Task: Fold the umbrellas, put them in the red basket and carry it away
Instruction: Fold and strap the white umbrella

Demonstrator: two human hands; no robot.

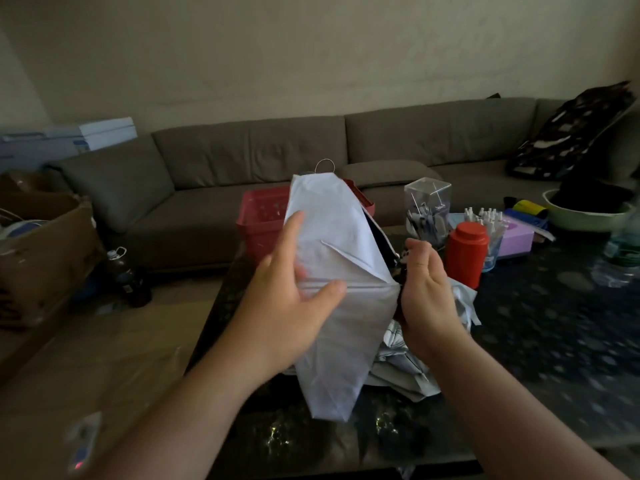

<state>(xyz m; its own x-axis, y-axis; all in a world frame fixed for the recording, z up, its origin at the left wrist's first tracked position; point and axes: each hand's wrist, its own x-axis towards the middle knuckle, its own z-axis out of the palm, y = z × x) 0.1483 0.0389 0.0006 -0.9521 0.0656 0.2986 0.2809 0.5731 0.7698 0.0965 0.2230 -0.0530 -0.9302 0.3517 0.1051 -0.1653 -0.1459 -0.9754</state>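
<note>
over the dark glossy table [519, 341]: pale white fabric umbrella [339, 271], in front of red plastic basket [258, 216]
left hand [294, 289]: fingers spread flat, pressing canopy
right hand [426, 289]: curled on its edge
step: folding
next: gather pleats, wrap tight

A white umbrella [341, 289], partly collapsed with its canopy in flat folds, is held up over the dark desk [540, 327] between both hands. The left hand [294, 289] lies on the canopy's left face with fingers spread and straight, thumb pressing a fold. The right hand [427, 289] grips the umbrella's right edge, fingers curled. More pale fabric [405, 372] lies crumpled on the desk beneath. The red basket [263, 220] stands just behind the umbrella at the desk's far edge. To the right stand a red bottle [467, 252] and a clear box [427, 206]. A grey sofa [242, 157] runs along the far wall.
</note>
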